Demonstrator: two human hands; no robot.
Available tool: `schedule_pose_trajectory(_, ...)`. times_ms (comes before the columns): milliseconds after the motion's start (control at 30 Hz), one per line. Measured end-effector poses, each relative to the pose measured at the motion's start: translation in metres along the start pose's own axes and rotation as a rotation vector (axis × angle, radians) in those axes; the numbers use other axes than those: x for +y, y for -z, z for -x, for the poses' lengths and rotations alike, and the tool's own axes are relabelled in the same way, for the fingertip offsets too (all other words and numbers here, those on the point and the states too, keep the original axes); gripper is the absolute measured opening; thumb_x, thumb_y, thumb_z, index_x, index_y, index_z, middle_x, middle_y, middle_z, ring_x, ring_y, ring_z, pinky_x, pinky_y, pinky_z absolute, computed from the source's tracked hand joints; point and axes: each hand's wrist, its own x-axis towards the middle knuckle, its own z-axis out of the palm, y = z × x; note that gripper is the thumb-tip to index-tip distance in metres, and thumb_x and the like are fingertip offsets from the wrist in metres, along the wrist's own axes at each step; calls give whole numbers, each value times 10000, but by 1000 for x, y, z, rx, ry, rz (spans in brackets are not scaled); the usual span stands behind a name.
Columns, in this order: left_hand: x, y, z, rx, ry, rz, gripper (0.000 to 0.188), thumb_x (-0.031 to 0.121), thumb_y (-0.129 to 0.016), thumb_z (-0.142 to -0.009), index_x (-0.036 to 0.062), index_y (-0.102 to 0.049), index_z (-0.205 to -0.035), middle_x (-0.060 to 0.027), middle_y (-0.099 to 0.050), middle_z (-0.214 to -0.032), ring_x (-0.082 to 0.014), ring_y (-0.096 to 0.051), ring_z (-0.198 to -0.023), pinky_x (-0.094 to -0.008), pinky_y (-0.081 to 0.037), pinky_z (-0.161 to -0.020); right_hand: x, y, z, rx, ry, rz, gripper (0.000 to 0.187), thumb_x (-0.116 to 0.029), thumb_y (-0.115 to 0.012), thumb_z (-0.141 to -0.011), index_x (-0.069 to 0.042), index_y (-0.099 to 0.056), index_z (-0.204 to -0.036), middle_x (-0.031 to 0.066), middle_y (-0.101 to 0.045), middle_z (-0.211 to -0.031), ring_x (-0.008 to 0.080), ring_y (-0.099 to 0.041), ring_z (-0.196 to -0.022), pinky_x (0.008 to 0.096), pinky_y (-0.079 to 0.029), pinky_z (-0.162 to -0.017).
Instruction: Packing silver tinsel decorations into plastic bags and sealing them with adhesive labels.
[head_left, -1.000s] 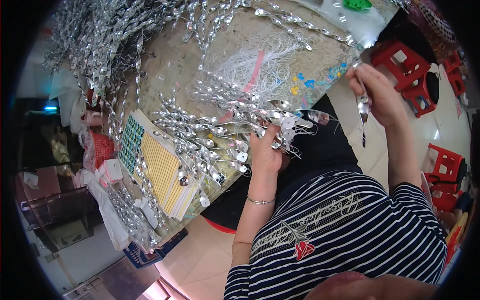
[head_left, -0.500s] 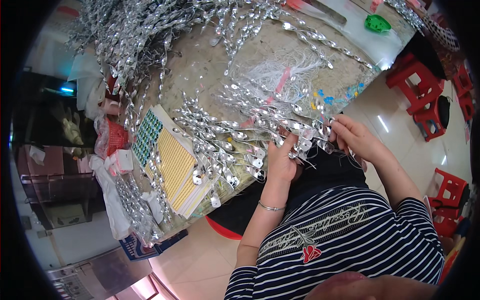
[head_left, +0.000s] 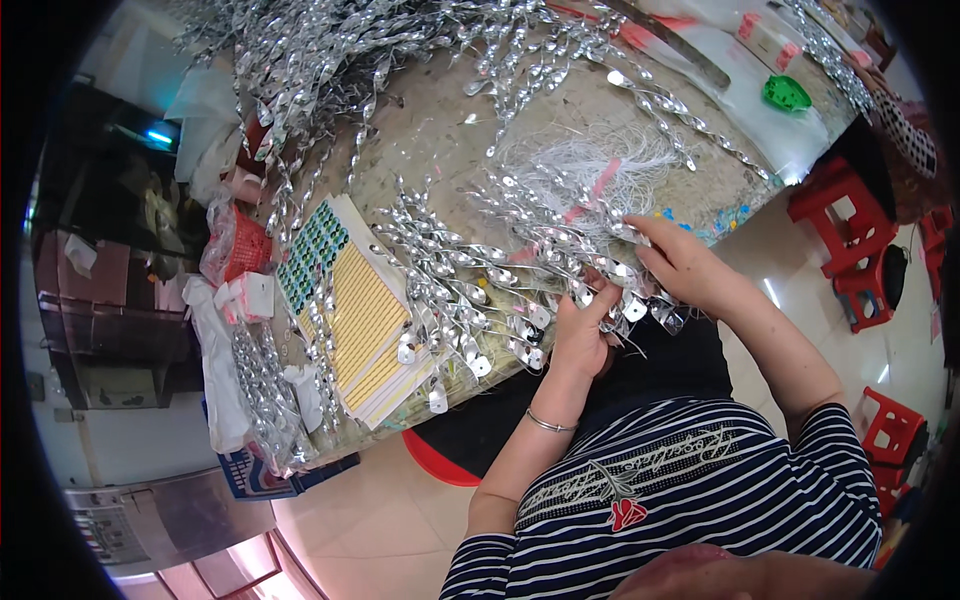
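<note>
The left hand (head_left: 583, 338) was pinching the near ends of a bunch of twisted silver foil strips (head_left: 548, 236) between its thumb and its fingers, the latter partly hidden. Taking that hand as the clock's centre, the bunch fanned out toward eleven o'clock over the worktable (head_left: 425, 145), its square-tabbed ends at the table's edge.

The right hand (head_left: 688, 264) was at two o'clock, its index finger stretched over the same bunch and its other fingers curled; whether it pinched a strip could not be told. A plain metal bracelet (head_left: 552, 423) circled the left wrist.

At twelve o'clock, a tangle of white threads (head_left: 640, 155) lay beyond the bunch, crossed by a pink band (head_left: 604, 180). Loose foil spirals (head_left: 435, 255) spread at ten o'clock, near a green-dotted sheet (head_left: 315, 248) and a yellow ribbed sheet (head_left: 362, 315) around nine. A dense heap of silver spirals (head_left: 340, 50) filled the table toward eleven, farther out. A small green dish (head_left: 787, 94) sat at one o'clock.
</note>
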Motion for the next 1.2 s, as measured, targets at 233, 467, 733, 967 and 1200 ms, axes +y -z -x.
schedule_pose_trajectory(233,-2,9,-2,-28,3,18,344,-30,-620,-903,26,-506,-1224,-65,-615,-1119,-174,-640,-996,-322,-548,-850,-1,-28,-64,53,193,47,422,-97,-528,-916,-14,-504,-1330,249,-564,-1192,416,-567,-1073,449,-467,-930)
schedule_pose_trajectory(467,-4,13,-6,-66,20,-6,385,-37,-601,-909,10,-485,-1273,-107,-610,-1191,-221,-643,-1065,-368,-553,-924,16,-30,-82,57,368,80,393,12,-543,-899,1,-523,-1292,214,-560,-1197,383,-558,-1100,414,-454,-948)
schedule_pose_trajectory(733,0,3,-3,-13,-3,-45,327,16,-648,-889,17,-559,-1204,-30,-643,-991,-103,-616,-839,-236,-489,-717,-10,0,-93,291,289,270,595,22,-633,-794,-99,-490,-1358,187,-469,-1356,392,-458,-1241,437,-394,-1051)
schedule_pose_trajectory(967,11,2,1,10,59,-254,273,55,-668,-880,20,-588,-1139,-10,-629,-858,-86,-579,-698,-237,-457,-594,-13,-26,-120,188,338,569,684,6,-692,-736,-228,-518,-1354,167,-398,-1450,405,-410,-1294,488,-399,-1065)
schedule_pose_trajectory(1200,15,1,-1,1,49,-233,344,49,-704,-851,14,-562,-1163,-44,-667,-921,-96,-625,-717,-227,-490,-553,10,-29,-149,196,446,484,263,-80,-700,-786,-133,-701,-1043,157,-572,-1274,389,-523,-1171,448,-479,-955)
